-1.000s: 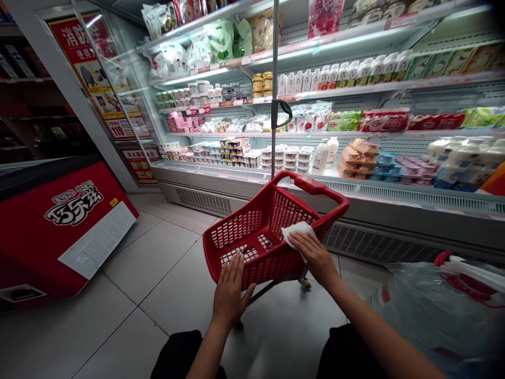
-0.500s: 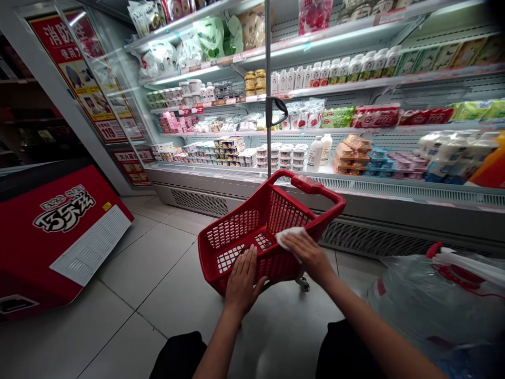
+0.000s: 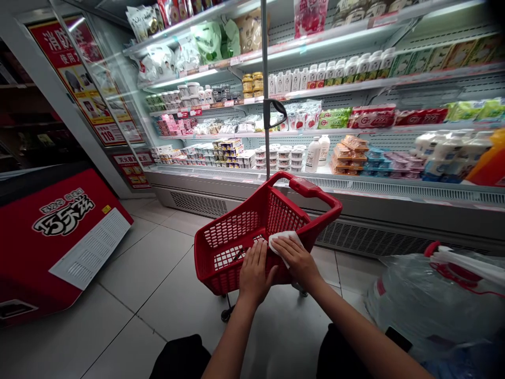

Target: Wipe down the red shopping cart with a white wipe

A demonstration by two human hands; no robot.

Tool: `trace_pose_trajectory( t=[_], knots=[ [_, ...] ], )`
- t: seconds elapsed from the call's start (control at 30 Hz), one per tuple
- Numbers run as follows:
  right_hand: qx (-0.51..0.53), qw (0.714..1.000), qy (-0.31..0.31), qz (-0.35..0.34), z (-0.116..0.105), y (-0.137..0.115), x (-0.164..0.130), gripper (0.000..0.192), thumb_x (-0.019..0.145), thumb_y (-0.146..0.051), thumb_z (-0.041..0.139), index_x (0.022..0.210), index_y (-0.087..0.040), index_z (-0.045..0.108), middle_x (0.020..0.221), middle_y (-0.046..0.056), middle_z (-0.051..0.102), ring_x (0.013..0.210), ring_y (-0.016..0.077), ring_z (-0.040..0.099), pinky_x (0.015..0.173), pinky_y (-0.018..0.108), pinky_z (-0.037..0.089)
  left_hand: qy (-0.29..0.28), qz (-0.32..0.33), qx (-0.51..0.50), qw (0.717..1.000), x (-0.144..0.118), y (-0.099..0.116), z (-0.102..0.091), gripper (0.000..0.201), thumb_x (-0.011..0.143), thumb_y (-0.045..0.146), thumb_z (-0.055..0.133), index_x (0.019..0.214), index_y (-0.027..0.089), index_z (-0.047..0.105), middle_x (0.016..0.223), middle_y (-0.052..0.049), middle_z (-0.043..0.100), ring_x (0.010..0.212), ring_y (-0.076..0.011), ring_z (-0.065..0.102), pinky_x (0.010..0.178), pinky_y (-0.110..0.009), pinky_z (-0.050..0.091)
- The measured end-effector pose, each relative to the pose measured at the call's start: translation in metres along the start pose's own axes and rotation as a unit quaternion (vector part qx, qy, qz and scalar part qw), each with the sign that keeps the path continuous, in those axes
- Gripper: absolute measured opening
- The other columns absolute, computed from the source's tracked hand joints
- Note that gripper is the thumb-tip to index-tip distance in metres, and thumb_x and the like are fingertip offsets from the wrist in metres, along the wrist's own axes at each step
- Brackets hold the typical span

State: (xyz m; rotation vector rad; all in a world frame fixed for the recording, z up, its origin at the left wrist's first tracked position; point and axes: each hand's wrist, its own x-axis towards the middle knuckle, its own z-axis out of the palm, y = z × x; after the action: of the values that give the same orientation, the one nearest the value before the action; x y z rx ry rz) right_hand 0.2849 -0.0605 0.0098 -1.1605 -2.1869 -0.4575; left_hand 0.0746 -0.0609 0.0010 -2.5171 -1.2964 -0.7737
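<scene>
A red plastic shopping basket on wheels stands on the tiled floor in front of me, its handle toward the chilled shelves. My left hand lies flat on the basket's near rim, fingers spread. My right hand presses a white cloth against the rim just beside the left hand. Both my forearms reach in from below, and my knees in dark trousers show at the bottom edge.
An open chiller full of dairy packs and bottles runs across the back, with a metal pole in front. A red freezer cabinet stands at left. A large clear water jug with red handle sits at my right.
My right hand has slid the white cloth leftward along the rim toward me. My left hand has shifted right along the rim, so both hands now sit side by side.
</scene>
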Motion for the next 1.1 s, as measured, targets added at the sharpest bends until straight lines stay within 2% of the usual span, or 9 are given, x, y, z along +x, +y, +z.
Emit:
trace_pose_trajectory(
  t=[0.13, 0.27, 0.33, 0.47, 0.7, 0.8, 0.87, 0.93, 1.1],
  knots=[
    [-0.019, 1.0, -0.002, -0.005, -0.026, 0.03, -0.004, 0.068, 0.089, 0.0, 0.041, 0.153, -0.022, 0.047, 0.15, 0.004, 0.059, 0.14, 0.0193, 0.052, 0.129, 0.049, 0.024, -0.016, 0.019, -0.012, 1.0, 0.0, -0.007, 0.0, 0.077, 0.105, 0.043, 0.045, 0.167, 0.021, 0.005, 0.167, -0.009, 0.035, 0.152, -0.026, 0.038, 0.122, -0.047, 0.038],
    [-0.071, 0.995, 0.032, 0.066, -0.064, 0.077, -0.018, 0.084, 0.078, 0.006, 0.039, 0.155, -0.025, 0.045, 0.153, 0.003, 0.056, 0.145, 0.0197, 0.048, 0.129, 0.05, 0.022, -0.014, 0.015, -0.013, 1.0, -0.005, -0.008, 0.0, 0.077, 0.105, 0.043, 0.046, 0.167, 0.022, 0.005, 0.167, -0.008, 0.036, 0.152, -0.0253, 0.037, 0.123, -0.046, 0.036],
    [-0.083, 0.991, 0.043, 0.093, -0.073, 0.088, -0.023, 0.09, 0.073, 0.007, 0.039, 0.157, -0.026, 0.043, 0.155, 0.002, 0.054, 0.147, 0.0199, 0.045, 0.129, 0.05, 0.024, -0.009, 0.008, -0.011, 1.0, -0.006, -0.005, 0.001, 0.077, 0.105, 0.042, 0.046, 0.167, 0.022, 0.006, 0.167, -0.008, 0.036, 0.152, -0.0256, 0.037, 0.124, -0.046, 0.036],
    [-0.07, 0.989, 0.064, 0.11, -0.064, 0.077, -0.024, 0.095, 0.07, 0.006, 0.039, 0.16, -0.024, 0.038, 0.157, 0.004, 0.051, 0.149, 0.021, 0.041, 0.127, 0.048, 0.029, 0.003, -0.002, -0.001, 1.0, -0.008, -0.001, 0.001, 0.078, 0.104, 0.042, 0.048, 0.167, 0.021, 0.006, 0.166, -0.009, 0.037, 0.151, -0.0265, 0.038, 0.124, -0.046, 0.036],
    [-0.007, 1.0, 0.006, 0.024, -0.005, -0.002, -0.004, 0.075, 0.086, -0.002, 0.044, 0.158, -0.02, 0.041, 0.152, 0.008, 0.056, 0.144, 0.0226, 0.049, 0.123, 0.046, 0.038, -0.004, -0.007, 0.004, 1.0, -0.008, -0.002, -0.001, 0.08, 0.103, 0.042, 0.049, 0.167, 0.019, 0.006, 0.167, -0.011, 0.034, 0.152, -0.0281, 0.037, 0.123, -0.048, 0.036],
    [0.006, 1.0, -0.003, 0.005, 0.008, -0.023, 0.003, 0.072, 0.087, -0.005, 0.048, 0.157, -0.02, 0.042, 0.152, 0.009, 0.057, 0.143, 0.0227, 0.05, 0.122, 0.045, 0.04, -0.014, -0.002, 0.004, 1.0, -0.009, -0.003, -0.004, 0.081, 0.103, 0.04, 0.05, 0.167, 0.018, 0.004, 0.168, -0.013, 0.032, 0.153, -0.0271, 0.036, 0.123, -0.048, 0.036],
    [0.007, 1.0, -0.009, -0.015, 0.005, -0.019, 0.003, 0.072, 0.088, -0.004, 0.047, 0.157, -0.021, 0.042, 0.152, 0.007, 0.057, 0.142, 0.0217, 0.051, 0.124, 0.047, 0.035, -0.022, 0.006, 0.004, 1.0, -0.01, -0.005, -0.006, 0.081, 0.103, 0.041, 0.049, 0.167, 0.017, 0.005, 0.168, -0.013, 0.031, 0.153, -0.0265, 0.036, 0.123, -0.047, 0.036],
    [-0.003, 1.0, -0.011, -0.021, -0.009, -0.002, 0.001, 0.073, 0.088, -0.002, 0.044, 0.158, -0.023, 0.04, 0.152, 0.006, 0.057, 0.142, 0.0203, 0.052, 0.127, 0.049, 0.028, -0.027, 0.01, 0.004, 1.0, -0.011, -0.006, -0.009, 0.079, 0.104, 0.042, 0.048, 0.167, 0.017, 0.006, 0.168, -0.012, 0.03, 0.153, -0.0259, 0.035, 0.123, -0.046, 0.036],
    [-0.065, 0.996, 0.027, 0.061, -0.05, 0.052, -0.013, 0.088, 0.078, 0.006, 0.037, 0.161, -0.026, 0.036, 0.155, 0.003, 0.054, 0.146, 0.02, 0.045, 0.129, 0.051, 0.022, -0.021, -0.002, 0.002, 1.0, -0.012, -0.005, -0.01, 0.076, 0.106, 0.044, 0.044, 0.167, 0.019, 0.006, 0.169, -0.01, 0.03, 0.154, -0.0248, 0.033, 0.124, -0.045, 0.034]
  ],
)
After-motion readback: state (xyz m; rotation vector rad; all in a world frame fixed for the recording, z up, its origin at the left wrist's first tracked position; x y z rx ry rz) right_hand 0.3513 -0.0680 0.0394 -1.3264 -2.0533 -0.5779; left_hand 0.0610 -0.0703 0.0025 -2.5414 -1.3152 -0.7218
